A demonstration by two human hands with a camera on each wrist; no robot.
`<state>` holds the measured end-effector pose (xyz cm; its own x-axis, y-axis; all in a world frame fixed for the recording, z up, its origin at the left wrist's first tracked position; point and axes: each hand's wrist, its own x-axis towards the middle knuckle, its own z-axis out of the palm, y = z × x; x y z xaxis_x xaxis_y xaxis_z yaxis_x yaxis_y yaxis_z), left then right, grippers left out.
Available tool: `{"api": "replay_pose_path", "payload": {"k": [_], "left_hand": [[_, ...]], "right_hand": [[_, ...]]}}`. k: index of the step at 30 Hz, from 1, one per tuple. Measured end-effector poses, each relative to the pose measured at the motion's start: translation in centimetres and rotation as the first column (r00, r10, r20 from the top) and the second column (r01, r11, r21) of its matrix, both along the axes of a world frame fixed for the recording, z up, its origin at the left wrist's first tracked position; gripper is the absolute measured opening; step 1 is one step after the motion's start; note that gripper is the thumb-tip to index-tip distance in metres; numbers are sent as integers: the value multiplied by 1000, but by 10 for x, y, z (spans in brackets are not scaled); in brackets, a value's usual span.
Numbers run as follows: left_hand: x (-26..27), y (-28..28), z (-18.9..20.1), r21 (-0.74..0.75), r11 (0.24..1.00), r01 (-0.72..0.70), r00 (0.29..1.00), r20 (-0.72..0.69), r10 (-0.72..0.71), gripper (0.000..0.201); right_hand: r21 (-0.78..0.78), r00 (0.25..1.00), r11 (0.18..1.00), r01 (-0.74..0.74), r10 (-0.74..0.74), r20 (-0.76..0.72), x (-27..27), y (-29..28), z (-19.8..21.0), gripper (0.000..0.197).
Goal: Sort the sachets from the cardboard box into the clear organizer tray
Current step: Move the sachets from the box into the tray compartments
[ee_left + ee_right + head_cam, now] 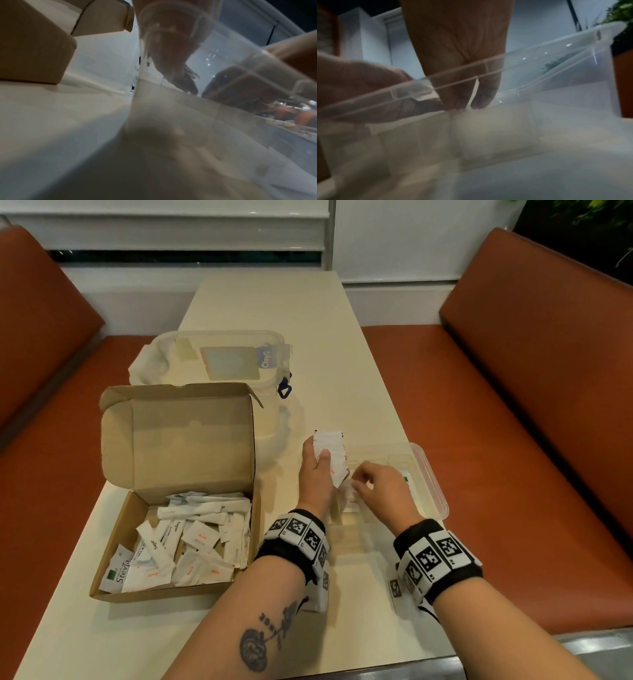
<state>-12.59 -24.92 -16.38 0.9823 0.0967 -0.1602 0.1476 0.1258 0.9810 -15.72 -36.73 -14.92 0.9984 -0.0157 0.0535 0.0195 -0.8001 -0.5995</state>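
Sachets (191, 546) in box (113, 542), cream table (291, 313), orange benches (534, 392).

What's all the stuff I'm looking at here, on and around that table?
cardboard box: one, brown, lid open, on the table's left side.
loose sachets: many, mostly white, piled inside the box.
organizer tray: one, clear, on the table's right side.
lidded container: one, clear, behind the box.
table: one, cream.
bench seats: two, reddish-brown, one on either side of the table.
stack of sachets: one, white, held over the tray.
wristbands: two, black with square markers.
left hand: grips the stack.
right hand: fingers curled over the tray; what they hold is unclear.
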Motion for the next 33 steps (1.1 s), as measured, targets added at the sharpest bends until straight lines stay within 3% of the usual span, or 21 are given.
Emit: {"api": "replay_pose_path", "payload": {"k": [2, 6, 10, 23, 29, 33], "left_hand": [[0, 0, 2, -47, 999, -9, 1000, -19, 8, 38], [-1, 0, 4, -91, 996, -22, 999, -39, 19, 40], [-3, 0, 9, -162, 986, -36, 997, -68, 26, 39], [-4, 9, 16, -353, 932, -81, 995, -89, 53, 41], [0, 13, 14, -270, 955, -123, 992, -60, 111, 41], [0, 11, 11, -212, 975, -73, 997, -51, 63, 40]], "right_hand": [[148, 997, 987, 66, -70, 24, 0, 4, 5, 19], [378, 992, 919, 117, -88, -94, 3, 16, 11, 20], [508, 986, 847, 156, -104, -129, 7, 18, 14, 18], [657, 988, 741, 141, -69, -135, 5, 6, 14, 7], [514, 986, 842, 161, -120, -111, 6, -15, 7, 12], [560, 989, 816, 143, -91, -120, 3, -14, 7, 12]]}}
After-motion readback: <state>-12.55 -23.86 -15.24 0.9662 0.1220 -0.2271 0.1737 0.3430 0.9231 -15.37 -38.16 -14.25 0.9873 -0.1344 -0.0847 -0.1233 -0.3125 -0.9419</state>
